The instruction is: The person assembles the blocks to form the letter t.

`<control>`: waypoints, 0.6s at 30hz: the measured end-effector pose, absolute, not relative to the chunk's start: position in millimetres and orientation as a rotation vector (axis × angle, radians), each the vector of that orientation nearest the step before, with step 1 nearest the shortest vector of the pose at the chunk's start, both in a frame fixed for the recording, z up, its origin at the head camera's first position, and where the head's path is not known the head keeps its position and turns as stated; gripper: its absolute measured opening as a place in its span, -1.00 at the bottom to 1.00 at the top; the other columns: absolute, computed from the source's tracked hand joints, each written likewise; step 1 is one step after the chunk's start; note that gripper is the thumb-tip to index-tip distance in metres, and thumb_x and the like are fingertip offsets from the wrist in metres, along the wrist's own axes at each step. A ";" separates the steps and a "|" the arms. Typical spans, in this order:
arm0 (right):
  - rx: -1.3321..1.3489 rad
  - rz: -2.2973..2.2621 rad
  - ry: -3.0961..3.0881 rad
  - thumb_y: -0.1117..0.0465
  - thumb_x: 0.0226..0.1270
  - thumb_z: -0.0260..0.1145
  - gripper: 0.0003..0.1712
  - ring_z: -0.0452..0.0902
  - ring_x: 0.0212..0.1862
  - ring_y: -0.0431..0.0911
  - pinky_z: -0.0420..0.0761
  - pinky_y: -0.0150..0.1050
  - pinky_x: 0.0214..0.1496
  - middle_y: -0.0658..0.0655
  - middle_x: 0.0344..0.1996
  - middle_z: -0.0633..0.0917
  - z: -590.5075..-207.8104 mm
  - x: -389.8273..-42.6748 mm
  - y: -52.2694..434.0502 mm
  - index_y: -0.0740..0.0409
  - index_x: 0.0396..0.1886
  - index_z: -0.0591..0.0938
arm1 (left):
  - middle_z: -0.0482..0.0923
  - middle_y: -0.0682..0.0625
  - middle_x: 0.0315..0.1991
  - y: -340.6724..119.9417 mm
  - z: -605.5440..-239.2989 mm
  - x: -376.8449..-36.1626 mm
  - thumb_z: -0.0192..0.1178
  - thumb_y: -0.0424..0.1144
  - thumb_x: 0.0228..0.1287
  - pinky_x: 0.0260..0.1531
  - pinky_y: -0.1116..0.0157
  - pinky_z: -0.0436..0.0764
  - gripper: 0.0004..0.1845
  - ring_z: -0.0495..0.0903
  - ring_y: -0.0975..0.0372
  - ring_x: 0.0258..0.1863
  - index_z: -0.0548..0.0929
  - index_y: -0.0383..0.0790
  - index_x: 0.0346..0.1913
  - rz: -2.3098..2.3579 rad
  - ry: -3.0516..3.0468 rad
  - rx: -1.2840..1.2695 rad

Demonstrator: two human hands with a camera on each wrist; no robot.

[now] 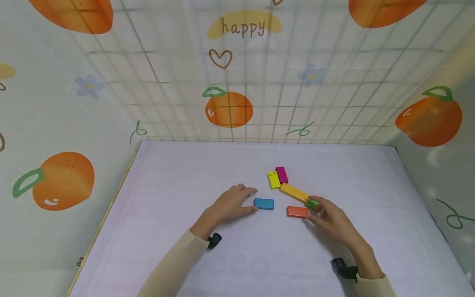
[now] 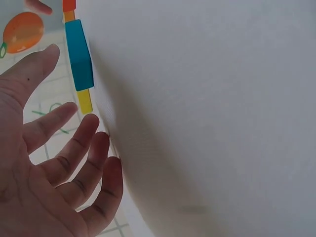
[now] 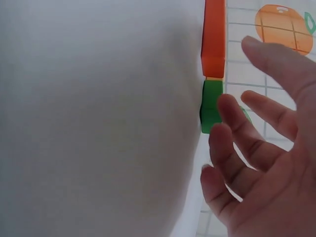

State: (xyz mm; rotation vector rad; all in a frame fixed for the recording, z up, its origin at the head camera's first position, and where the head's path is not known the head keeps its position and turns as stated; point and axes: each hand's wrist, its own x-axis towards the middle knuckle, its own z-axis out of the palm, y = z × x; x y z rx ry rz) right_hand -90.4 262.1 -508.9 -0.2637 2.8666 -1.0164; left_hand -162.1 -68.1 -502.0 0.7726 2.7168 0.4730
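My left hand [image 1: 233,203] hovers at the left end of a blue block [image 1: 264,204], thumb and fingers spread. In the left wrist view a gap separates the fingers from this blue block [image 2: 79,55]. Relaxed fingers of my right hand [image 1: 332,217] are beside a red-orange block [image 1: 297,212] and a small green block [image 1: 311,204]. The right wrist view has the red-orange block [image 3: 214,42] and green block [image 3: 211,106] near the fingertips; whether they touch, I cannot tell. A long yellow-orange block [image 1: 294,192] meets the green one.
Behind these, a bright yellow block [image 1: 273,180] and a magenta block [image 1: 282,175] lie side by side. All the blocks lie on a white table [image 1: 178,173]. Printed curtains [image 1: 167,95] with oranges and a grid border its back and sides.
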 end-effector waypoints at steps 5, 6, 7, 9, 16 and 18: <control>-0.283 -1.035 2.820 0.08 0.08 0.42 -0.34 0.42 -0.43 -0.15 0.49 -0.33 -0.43 -0.05 -0.37 0.55 -508.7 -90.0 261.4 -0.06 0.21 0.40 | 0.40 0.11 0.05 -65.5 -504.9 -163.4 0.12 0.29 0.09 -0.07 0.23 0.45 -0.32 0.37 0.26 -0.04 0.33 0.20 0.29 0.443 2.729 0.794; -0.291 -1.040 2.812 0.10 0.08 0.42 -0.35 0.43 -0.44 -0.15 0.49 -0.33 -0.43 -0.06 -0.37 0.56 -508.9 -89.9 261.4 -0.07 0.20 0.41 | 0.41 0.12 0.02 -65.1 -505.4 -163.6 0.13 0.28 0.10 -0.09 0.24 0.46 -0.33 0.37 0.27 -0.06 0.34 0.19 0.28 0.442 2.731 0.800; -0.300 -1.041 2.807 0.10 0.09 0.42 -0.35 0.44 -0.45 -0.16 0.49 -0.33 -0.43 -0.07 -0.38 0.56 -509.2 -89.9 261.4 -0.07 0.20 0.41 | 0.42 0.14 -0.01 -64.6 -506.0 -163.9 0.13 0.27 0.10 -0.11 0.25 0.46 -0.34 0.37 0.28 -0.08 0.35 0.19 0.28 0.442 2.732 0.806; -0.312 -1.050 2.794 0.11 0.09 0.41 -0.37 0.45 -0.46 -0.18 0.50 -0.33 -0.43 -0.08 -0.39 0.57 -509.9 -90.0 261.3 -0.07 0.19 0.42 | 0.43 0.17 -0.08 -63.7 -506.9 -164.3 0.15 0.26 0.10 -0.16 0.28 0.46 -0.36 0.36 0.30 -0.14 0.37 0.18 0.26 0.447 2.727 0.816; -0.332 -1.022 2.775 0.11 0.12 0.39 -0.41 0.45 -0.48 -0.20 0.49 -0.34 -0.43 -0.11 -0.43 0.57 -509.6 -90.7 257.8 -0.02 0.18 0.45 | 0.42 0.22 -0.23 -60.9 -507.8 -165.0 0.17 0.22 0.11 -0.30 0.34 0.41 -0.41 0.32 0.32 -0.25 0.43 0.16 0.21 0.447 2.721 0.845; -0.341 -1.019 2.778 0.11 0.12 0.39 -0.42 0.45 -0.48 -0.20 0.48 -0.34 -0.42 -0.12 -0.43 0.58 -509.5 -90.8 257.1 -0.01 0.17 0.46 | 0.42 0.21 -0.25 -60.2 -506.9 -165.1 0.18 0.21 0.11 -0.32 0.36 0.40 -0.43 0.33 0.32 -0.27 0.45 0.15 0.19 0.456 2.714 0.847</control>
